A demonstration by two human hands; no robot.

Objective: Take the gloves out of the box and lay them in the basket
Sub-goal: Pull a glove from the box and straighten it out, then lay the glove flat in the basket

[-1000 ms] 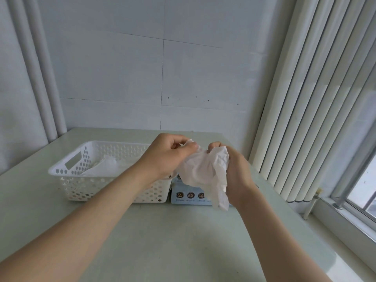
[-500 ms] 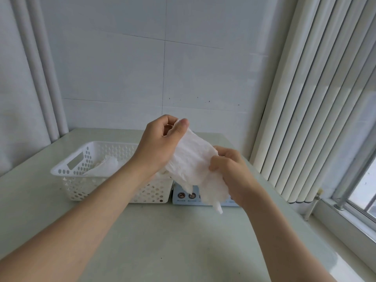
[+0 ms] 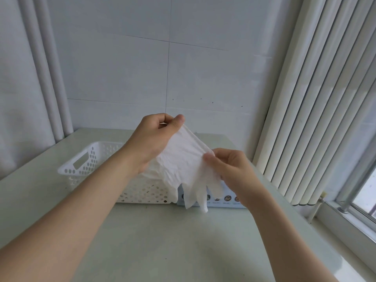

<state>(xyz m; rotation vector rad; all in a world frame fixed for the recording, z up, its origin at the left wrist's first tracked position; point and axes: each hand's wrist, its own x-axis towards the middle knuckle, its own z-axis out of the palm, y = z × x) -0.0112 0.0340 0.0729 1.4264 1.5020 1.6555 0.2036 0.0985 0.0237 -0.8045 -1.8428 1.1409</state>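
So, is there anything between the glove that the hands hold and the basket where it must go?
Nothing visible stands in the way. Left hand and right hand pinch the glove in the air, near the right end of the basket, whose top is open. The left forearm hides much of its inside.

Glove box [image 3: 227, 201]: mostly hidden behind the glove [image 3: 183, 159] and right hand [image 3: 234, 171]; front strip only, round icons too small to read.
Basket [image 3: 81, 165], left of the glove: right end and interior largely covered by left forearm [image 3: 81, 210] and glove.
Left hand [image 3: 154, 137]: fingers beyond the index out of sight.
Left forearm, right forearm [image 3: 295, 231]: cut off at bottom edge.
Window [image 3: 362, 192], far right of the glove: cut by right edge.
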